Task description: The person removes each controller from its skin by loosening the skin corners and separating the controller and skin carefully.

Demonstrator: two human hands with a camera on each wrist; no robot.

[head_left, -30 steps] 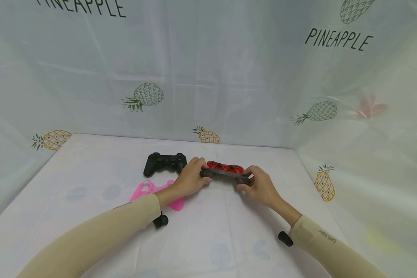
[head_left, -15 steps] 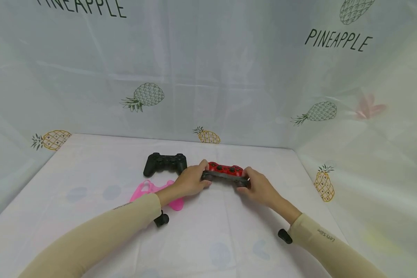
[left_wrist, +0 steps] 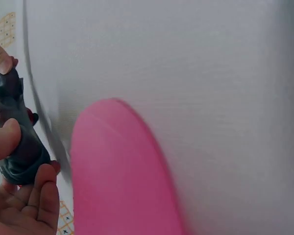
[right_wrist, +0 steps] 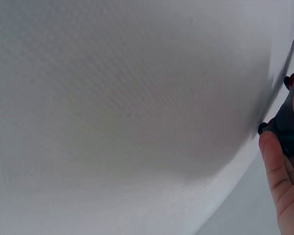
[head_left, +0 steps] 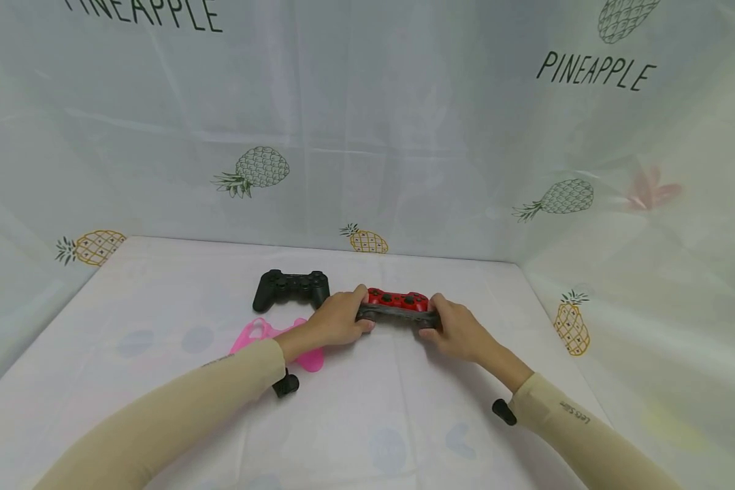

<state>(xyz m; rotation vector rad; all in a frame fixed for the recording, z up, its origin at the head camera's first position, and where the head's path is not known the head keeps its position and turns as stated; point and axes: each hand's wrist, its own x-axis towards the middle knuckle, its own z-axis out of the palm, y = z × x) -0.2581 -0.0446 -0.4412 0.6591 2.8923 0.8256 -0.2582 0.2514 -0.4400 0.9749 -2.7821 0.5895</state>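
A white-clothed bench (head_left: 159,286) sits walled in, far side and right, by pale sheeting (head_left: 404,136) printed with pineapples and "PINEAPPLE".

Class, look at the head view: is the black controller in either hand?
No. The black controller lies alone on the table; both hands grip the red controller.

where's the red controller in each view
Head: red controller centre, gripped at its ends by the left hand and right hand.
Left wrist: left edge, its dark cover showing.
Right wrist: right edge.
Shared landmark: the white tablecloth.
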